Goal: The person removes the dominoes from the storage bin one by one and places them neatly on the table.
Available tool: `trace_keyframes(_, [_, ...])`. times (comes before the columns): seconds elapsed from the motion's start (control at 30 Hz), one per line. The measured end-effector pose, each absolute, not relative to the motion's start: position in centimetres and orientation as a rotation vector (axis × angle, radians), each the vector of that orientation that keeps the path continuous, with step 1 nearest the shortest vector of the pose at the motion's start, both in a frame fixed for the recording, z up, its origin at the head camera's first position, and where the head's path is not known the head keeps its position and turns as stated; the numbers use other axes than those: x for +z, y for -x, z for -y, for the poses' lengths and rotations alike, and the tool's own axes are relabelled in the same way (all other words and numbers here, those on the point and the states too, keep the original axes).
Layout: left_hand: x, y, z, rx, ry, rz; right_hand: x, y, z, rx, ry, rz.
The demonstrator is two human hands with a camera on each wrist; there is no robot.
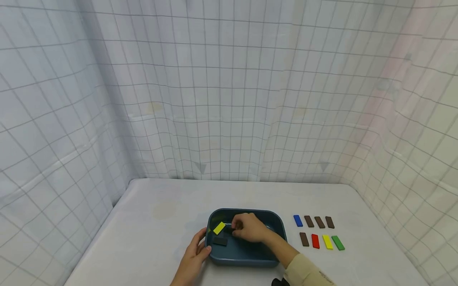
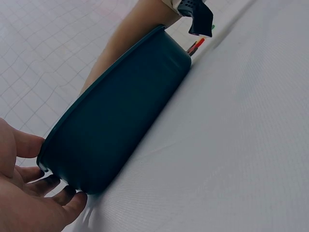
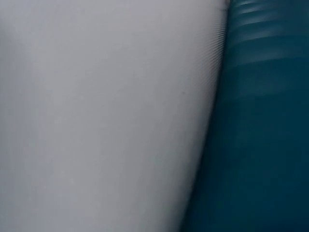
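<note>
A dark teal plastic tub (image 1: pixel 247 262) stands on the white-covered table. My left hand (image 1: pixel 193 254) grips its left end, the thumb near the front corner and the fingers along the outer wall. In the left wrist view, that hand (image 2: pixel 29 188) holds the tub (image 2: pixel 116 106) by its rim and side. Inside the tub, my right hand (image 1: pixel 252 227) pinches a dark block (image 1: pixel 228 230) with bent fingers; the fingers partly cover it. A yellow block (image 1: pixel 219 228) leans by the left wall, and a black block (image 1: pixel 220 241) lies below it.
Right of the tub, small flat blocks lie in two rows: a blue block (image 1: pixel 298 221), several brown blocks (image 1: pixel 309 221), a red block (image 1: pixel 315 241), a yellow one (image 1: pixel 327 242) and a green one (image 1: pixel 338 242). A white gridded curtain (image 1: pixel 229 99) surrounds the table (image 1: pixel 154 226).
</note>
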State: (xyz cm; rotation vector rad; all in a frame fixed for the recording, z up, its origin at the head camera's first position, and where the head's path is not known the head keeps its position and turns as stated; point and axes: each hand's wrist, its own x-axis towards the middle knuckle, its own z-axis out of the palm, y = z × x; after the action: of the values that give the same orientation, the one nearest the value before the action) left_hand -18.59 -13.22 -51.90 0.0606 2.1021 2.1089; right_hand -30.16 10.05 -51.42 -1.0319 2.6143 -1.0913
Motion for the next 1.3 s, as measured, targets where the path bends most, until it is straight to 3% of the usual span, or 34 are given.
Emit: trace_keyframes(1.3, [-51.8, 18.4, 13.0, 2.1, -0.075, -2.14, -47.5, 27.9, -16.8, -1.384, 0.646, -2.6])
